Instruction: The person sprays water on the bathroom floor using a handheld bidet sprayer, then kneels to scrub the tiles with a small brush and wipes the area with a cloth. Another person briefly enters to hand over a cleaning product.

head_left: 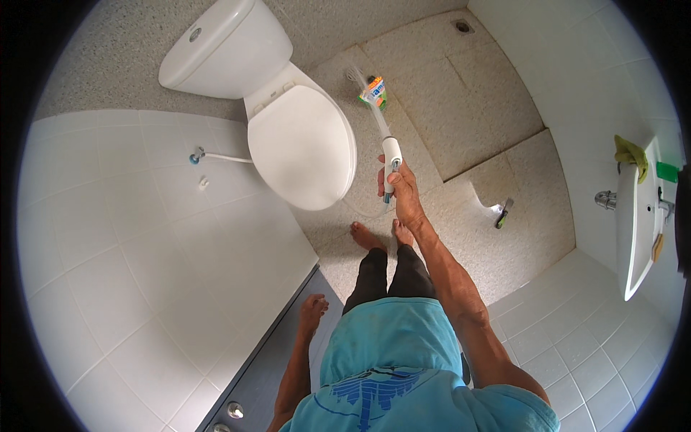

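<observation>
My right hand (403,189) is wrapped round a white hand-held sprayer (391,153), out over the floor beside the toilet. A pale, see-through streak that looks like water runs from its far end toward the floor. Beyond it, in line with the streak, a green, orange and white packet (375,92) lies on the floor. A thin pale hose (367,214) curves under the sprayer. Low at my left side, my left hand (314,309) hangs with its fingers curled in and nothing visible in them, close to the grey door. The white toilet (302,147) has its lid down.
A blue-handled valve (196,155) with a white pipe is on the left wall. At right, a white basin (638,223) carries a green cloth (630,154). A green-and-black-handled tool (504,214) lies on the floor. A drain (463,27) sits far off. Floor levels step.
</observation>
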{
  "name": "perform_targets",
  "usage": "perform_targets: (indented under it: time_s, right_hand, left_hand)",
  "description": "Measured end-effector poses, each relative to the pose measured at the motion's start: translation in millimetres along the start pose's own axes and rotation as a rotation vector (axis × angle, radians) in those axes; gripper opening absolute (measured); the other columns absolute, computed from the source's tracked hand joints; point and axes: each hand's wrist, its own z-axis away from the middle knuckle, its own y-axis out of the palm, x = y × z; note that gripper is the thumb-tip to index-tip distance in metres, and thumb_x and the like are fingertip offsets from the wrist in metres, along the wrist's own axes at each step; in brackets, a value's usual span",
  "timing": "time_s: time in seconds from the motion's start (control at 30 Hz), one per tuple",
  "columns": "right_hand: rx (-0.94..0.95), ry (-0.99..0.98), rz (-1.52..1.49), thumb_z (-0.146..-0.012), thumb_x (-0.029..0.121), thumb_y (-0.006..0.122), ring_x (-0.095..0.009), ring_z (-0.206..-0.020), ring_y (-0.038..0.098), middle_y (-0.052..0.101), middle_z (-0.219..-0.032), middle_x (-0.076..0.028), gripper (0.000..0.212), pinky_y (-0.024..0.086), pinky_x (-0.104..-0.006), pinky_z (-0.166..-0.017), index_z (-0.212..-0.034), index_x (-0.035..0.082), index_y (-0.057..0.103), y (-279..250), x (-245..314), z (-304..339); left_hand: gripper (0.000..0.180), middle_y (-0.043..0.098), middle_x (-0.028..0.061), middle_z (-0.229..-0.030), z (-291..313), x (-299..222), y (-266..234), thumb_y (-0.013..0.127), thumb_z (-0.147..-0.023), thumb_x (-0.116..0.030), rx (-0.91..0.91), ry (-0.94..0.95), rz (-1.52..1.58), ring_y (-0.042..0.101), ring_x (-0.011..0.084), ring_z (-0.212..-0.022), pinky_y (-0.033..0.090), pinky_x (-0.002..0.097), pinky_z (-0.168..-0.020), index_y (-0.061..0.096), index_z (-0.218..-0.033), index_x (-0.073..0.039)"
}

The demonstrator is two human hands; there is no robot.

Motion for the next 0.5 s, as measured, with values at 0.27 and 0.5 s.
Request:
perform_targets:
  time_s: [0.27,0.5]
  right_hand:
    - [-0.029,-0.053,-0.021,-0.085,0.080,0.052,-0.013,-0.069,0.055,0.055,-0.079,-0.001,0.090,0.043,-0.0314,-0.064,-0.131,0.003,0.054,3.3,3.9,-0.2]
    - [-0.054,-0.048,-0.034,-0.087,0.077,0.052,-0.012,-0.071,0.056,0.056,-0.082,-0.001,0.087,0.046,-0.0316,-0.065,-0.133,0.003,0.053,-0.6,2.1,1.8]
  left_hand:
    - [0.028,0.071,0.0110,-0.093,-4.0,-6.6,0.8,0.059,-0.096,-0.020,-0.007,0.018,-0.005,0.067,0.0175,-0.082,0.053,0.0314,-0.071,0.064,-0.115,0.000]
    - [0.028,0.071,0.0108,-0.093,-7.0,-9.0,1.5,0.059,-0.096,-0.020,0.001,0.056,-0.009,0.068,0.0174,-0.081,0.053,0.0306,-0.070,0.065,-0.114,0.000]
